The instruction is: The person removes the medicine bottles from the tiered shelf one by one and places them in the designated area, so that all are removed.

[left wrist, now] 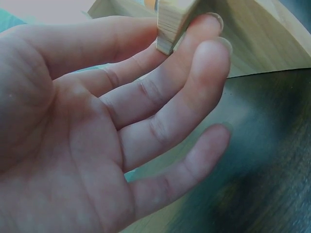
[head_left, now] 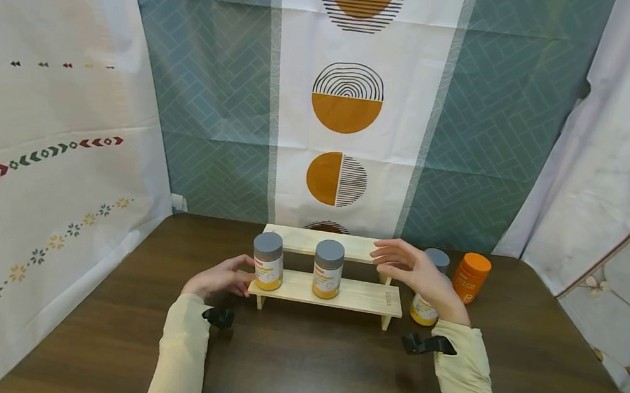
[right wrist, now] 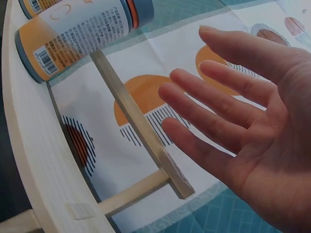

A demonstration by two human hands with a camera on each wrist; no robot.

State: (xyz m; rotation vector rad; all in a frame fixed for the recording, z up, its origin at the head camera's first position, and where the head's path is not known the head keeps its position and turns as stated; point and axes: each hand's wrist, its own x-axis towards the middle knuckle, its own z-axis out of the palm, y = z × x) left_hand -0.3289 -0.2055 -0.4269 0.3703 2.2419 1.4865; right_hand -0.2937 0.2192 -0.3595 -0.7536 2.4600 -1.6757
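- Pale-yellow sleeves (head_left: 182, 349), nearest the camera, cover both your forearms; black bands (head_left: 429, 345) cross your wrists.
- Your left hand (head_left: 221, 277) lies at the left end of the wooden stand (head_left: 362, 295), its fingers loosely bent and spread. No grasp is visible; the wood hides some fingertips in the left wrist view, so you cannot tell which of them touch.
- Your right hand (head_left: 413, 273) hovers by the right end of the stand's back step (head_left: 301, 238), fingers extended, thumb apart, grasping nothing.
- Just beside your left fingers, the left jar (head_left: 268, 265), grey-lidded with a yellow base, stands upright on the front step.
- Between your hands, the middle jar (head_left: 327, 271), of the same kind, stands upright on that step.
- Partly hidden behind your right hand and forearm, a third grey-lidded jar (head_left: 424, 312) stands on the dark table (head_left: 320, 370).
- To the right of your right hand stands an orange bottle (head_left: 469, 280).
- Beyond both hands hangs a patterned cloth (head_left: 298, 79).
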